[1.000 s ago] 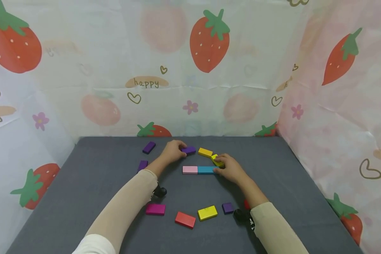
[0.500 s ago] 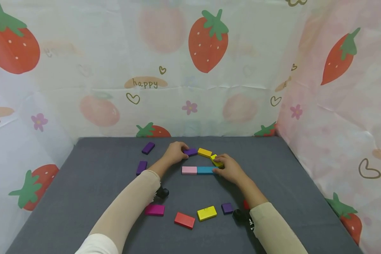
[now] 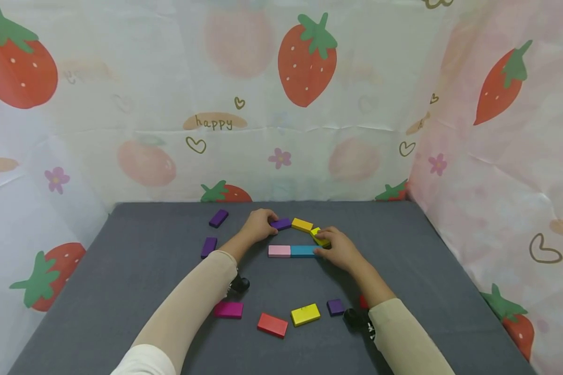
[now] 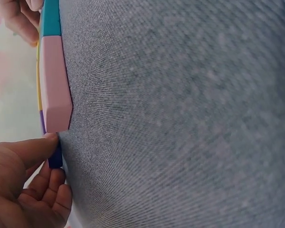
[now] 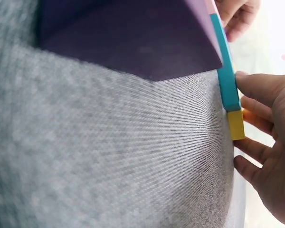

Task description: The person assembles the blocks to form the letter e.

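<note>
"From here I see one block (image 3: 281,224) at the left hand (image 3: 259,225); what lies right of it?"
"A second block (image 3: 302,225), then a third block (image 3: 317,236) at the right hand (image 3: 339,249). I have a two-block row (image 3: 297,252) just left of that hand."

The person wears beige sleeves (image 3: 187,304), white fabric (image 3: 145,361), black wrist cameras (image 3: 240,284).

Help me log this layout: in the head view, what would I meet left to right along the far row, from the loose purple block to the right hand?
Loose purple block, left hand, held purple block, orange-yellow block, bright yellow block, right hand.
</note>
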The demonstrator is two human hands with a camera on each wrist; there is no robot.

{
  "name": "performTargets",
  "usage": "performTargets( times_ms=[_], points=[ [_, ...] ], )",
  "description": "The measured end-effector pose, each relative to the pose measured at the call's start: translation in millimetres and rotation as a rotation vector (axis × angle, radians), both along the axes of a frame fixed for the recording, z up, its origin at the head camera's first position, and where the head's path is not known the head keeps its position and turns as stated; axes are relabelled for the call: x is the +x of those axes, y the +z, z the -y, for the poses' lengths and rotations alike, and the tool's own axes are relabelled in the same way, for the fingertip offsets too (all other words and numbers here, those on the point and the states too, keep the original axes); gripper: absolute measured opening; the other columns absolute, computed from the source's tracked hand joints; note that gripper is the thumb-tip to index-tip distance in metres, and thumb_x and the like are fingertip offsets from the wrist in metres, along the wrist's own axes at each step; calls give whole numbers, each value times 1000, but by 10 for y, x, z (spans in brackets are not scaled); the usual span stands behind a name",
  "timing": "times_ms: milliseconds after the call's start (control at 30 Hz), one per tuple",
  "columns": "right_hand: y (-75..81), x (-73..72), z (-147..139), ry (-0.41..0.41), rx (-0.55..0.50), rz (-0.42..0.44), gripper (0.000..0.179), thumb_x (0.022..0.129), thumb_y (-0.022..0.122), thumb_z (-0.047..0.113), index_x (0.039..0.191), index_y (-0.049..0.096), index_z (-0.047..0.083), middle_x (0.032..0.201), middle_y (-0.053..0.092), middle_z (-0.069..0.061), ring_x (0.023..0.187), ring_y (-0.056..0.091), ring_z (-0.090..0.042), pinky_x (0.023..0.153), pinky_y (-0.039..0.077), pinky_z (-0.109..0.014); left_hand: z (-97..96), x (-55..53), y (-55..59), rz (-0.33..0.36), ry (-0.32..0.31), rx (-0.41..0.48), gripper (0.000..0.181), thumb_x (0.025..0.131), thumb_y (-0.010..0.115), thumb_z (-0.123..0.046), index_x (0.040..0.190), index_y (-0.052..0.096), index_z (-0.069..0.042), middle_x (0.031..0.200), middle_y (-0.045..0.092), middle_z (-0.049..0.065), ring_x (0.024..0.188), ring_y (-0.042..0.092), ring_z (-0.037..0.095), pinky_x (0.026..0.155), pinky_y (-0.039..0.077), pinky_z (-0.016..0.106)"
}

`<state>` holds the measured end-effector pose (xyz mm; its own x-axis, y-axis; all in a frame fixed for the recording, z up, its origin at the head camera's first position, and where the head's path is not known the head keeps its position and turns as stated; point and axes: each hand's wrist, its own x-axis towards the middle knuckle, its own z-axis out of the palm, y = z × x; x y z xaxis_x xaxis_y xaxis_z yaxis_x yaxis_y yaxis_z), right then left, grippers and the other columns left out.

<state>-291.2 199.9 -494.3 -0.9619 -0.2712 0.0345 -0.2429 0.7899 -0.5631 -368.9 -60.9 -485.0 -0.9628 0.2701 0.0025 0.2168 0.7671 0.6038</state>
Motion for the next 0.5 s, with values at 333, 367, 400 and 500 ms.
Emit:
performTargets(
  times_ms=[333, 367, 400, 500],
  points=[
    [-7, -5, -3, 6, 1, -11, 47, 95, 75, 25, 137, 65, 5, 140, 57, -14, 132, 53, -36, 111, 42, -53, -1, -4, 1, -2, -1, -6, 36, 90, 79, -13, 125, 71, -6, 118, 71, 11, 110, 64, 26, 99, 51, 42],
    [-7, -6, -4, 5, 0, -11, 47, 95, 75, 24, 137, 65, 5, 140, 57, -14, 132, 54, -36, 111, 42, -53, -2, -10, 0, -1, -1, -7, 36, 91, 79, -13, 125, 71, -6, 119, 71, 11, 110, 64, 26, 99, 51, 42],
    [-8, -7, -5, 5, 1, -12, 47, 95, 75, 24, 137, 65, 5, 140, 57, -14, 131, 54, -36, 111, 42, -53, -2, -15, -2, 0, -2, -9, 36, 91, 79, -13, 125, 71, -6, 119, 71, 11, 111, 64, 26, 99, 51, 42],
    [-20, -12, -8, 4, 5, -16, 47, 95, 75, 24, 137, 65, 5, 139, 57, -14, 131, 54, -36, 110, 43, -53, -3, -31, -10, 4, -4, -14, 36, 91, 78, -13, 126, 71, -6, 121, 71, 11, 112, 64, 26, 100, 51, 42]
  ],
)
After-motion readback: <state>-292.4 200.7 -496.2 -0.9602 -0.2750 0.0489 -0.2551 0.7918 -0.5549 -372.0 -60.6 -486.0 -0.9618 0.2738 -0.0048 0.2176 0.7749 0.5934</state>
